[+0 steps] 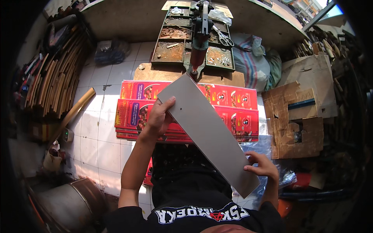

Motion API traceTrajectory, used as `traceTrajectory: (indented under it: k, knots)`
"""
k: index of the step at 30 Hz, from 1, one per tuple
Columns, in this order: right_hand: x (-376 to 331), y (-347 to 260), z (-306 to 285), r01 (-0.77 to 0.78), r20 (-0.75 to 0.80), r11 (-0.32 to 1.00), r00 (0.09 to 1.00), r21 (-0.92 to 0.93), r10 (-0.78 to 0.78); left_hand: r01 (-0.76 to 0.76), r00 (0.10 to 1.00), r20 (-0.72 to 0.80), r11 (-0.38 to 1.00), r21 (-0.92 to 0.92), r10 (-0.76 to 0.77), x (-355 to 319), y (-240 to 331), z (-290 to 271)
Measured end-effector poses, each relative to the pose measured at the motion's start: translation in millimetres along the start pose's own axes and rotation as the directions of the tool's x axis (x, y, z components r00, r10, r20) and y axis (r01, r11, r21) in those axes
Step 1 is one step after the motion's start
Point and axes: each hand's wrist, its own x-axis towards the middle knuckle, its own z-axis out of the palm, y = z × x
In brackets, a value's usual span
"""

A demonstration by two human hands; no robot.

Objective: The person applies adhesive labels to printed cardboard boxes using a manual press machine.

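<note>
A long grey cardboard panel (210,136) lies slantwise between my hands, with a small dark hole near its far end. My left hand (158,116) is closed on the panel's left edge, thumb on top. Lower down on the right, my right hand (262,167) pinches the opposite edge between thumb and fingers. The panel's far corner reaches the foot of a hand press (199,54) with a red and green body; whether it touches the press I cannot tell. Underneath, stacks of red printed cards (134,113) are partly hidden by the panel and my left arm.
Behind the cards, a compartment tray (168,57) holds small metal parts, and scissors (223,37) lie at its right. Brown cardboard (279,120) leans at right beside a woven sack (248,62). Stacked boards (58,66) and a cardboard tube (74,110) stand left.
</note>
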Motion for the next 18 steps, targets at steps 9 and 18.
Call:
traceTrajectory:
  k: [9, 18]
  knots:
    - [37.4, -28.8, 61.1, 0.194, -0.432, 0.952, 0.899, 0.235, -0.077, 0.081, 0.997, -0.022, 0.98, 0.184, -0.078, 49.0, -15.9, 5.1]
    - [60.1, -34.0, 53.3, 0.199, -0.531, 0.979, 0.834, 0.036, -0.15, 0.038, 0.999, 0.017, 0.959, 0.281, -0.044, 55.9, 4.2, 5.8]
